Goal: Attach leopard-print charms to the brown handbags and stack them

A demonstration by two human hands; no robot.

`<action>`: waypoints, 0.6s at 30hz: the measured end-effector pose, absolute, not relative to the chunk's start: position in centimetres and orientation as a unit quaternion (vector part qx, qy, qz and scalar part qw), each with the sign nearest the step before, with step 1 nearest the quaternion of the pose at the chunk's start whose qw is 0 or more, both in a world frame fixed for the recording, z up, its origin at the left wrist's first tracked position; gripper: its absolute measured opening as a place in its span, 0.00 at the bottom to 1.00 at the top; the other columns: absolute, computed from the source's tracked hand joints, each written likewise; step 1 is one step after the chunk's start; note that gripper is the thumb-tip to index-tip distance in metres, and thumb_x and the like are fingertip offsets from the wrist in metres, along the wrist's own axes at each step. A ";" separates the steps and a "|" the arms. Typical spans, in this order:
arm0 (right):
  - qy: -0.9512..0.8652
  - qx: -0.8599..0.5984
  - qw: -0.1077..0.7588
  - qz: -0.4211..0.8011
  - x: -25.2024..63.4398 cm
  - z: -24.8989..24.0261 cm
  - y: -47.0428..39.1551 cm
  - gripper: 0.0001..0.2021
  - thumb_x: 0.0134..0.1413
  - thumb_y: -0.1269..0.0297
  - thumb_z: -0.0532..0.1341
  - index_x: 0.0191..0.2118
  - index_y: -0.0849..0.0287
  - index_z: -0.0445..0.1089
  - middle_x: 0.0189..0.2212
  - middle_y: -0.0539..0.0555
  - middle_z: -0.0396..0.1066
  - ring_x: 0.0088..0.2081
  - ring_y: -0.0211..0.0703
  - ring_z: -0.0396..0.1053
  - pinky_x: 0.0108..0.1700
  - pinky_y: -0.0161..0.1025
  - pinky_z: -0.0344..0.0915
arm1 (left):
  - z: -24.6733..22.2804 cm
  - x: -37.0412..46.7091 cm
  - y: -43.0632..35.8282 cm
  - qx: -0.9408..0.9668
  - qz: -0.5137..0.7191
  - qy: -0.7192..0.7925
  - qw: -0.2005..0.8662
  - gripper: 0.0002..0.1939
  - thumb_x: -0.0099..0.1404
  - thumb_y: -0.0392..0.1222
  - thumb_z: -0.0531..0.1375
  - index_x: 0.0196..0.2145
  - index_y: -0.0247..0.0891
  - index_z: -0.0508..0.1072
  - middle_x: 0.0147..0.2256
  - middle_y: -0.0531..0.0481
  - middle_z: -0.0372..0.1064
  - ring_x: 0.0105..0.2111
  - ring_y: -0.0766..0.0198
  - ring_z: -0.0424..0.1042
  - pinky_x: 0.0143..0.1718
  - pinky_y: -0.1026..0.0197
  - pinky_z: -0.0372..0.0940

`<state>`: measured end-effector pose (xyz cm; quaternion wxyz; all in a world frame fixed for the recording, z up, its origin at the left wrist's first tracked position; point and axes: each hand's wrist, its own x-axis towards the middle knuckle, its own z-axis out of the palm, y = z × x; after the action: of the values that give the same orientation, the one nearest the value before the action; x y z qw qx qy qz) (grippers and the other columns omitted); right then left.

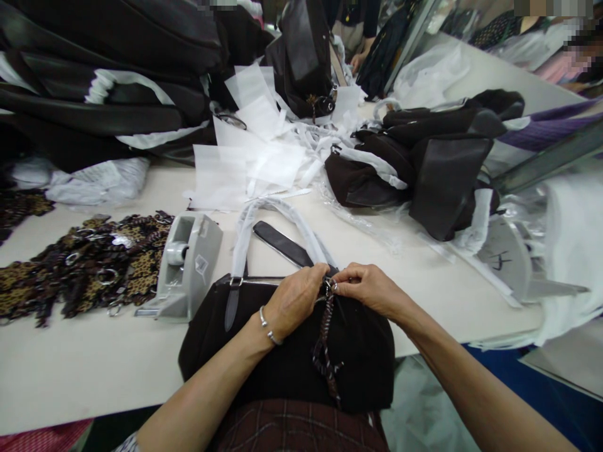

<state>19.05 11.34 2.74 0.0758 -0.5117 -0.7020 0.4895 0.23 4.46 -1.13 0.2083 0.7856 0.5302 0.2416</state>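
Note:
A dark fabric handbag (282, 345) stands at the table's front edge, close against my body. Its handles (245, 238) are wrapped in white paper, and a black leather tab (282, 245) sticks out behind the zip. From the right handle's base hangs a braided cord charm (325, 326) with a metal ring at its top. My left hand (296, 298), with a silver bracelet on the wrist, is closed around the right handle's base. Thumb and forefinger of my right hand (367, 285) pinch the charm's metal ring. My fingers partly hide the join between ring and handle.
A grey tape dispenser (193, 270) stands left of the bag, beside a heap of leopard-print and braided charms (113, 263). White paper sheets (249, 166) lie behind. More dark bags are piled at left (108, 75) and right (447, 169). Another person's hand (358, 61) shows at the back.

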 end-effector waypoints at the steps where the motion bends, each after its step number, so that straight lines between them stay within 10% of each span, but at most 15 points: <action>1: -0.701 -0.513 0.076 0.490 19.0 2.8 11.4 0.07 0.46 0.62 0.66 0.33 0.57 0.79 0.33 0.52 0.74 0.35 0.43 0.70 0.39 0.37 0.62 | -1.3 0.2 4.4 0.790 0.239 0.529 0.199 0.12 0.71 0.34 0.45 0.51 0.38 0.58 0.37 0.47 0.68 0.37 0.60 0.70 0.40 0.58 0.67; 18: -0.718 -0.559 0.108 0.400 17.5 2.4 10.5 0.07 0.49 0.65 0.60 0.25 0.58 0.73 0.27 0.50 0.73 0.32 0.42 0.69 0.36 0.36 0.60 | -0.9 1.2 4.6 0.768 0.254 0.528 0.259 0.12 0.70 0.32 0.46 0.49 0.39 0.60 0.37 0.47 0.70 0.40 0.60 0.73 0.42 0.59 0.67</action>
<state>17.47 10.49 2.35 0.1081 -0.5592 -0.7179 0.4004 1.20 4.56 -0.86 0.2590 0.7680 0.5280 0.2537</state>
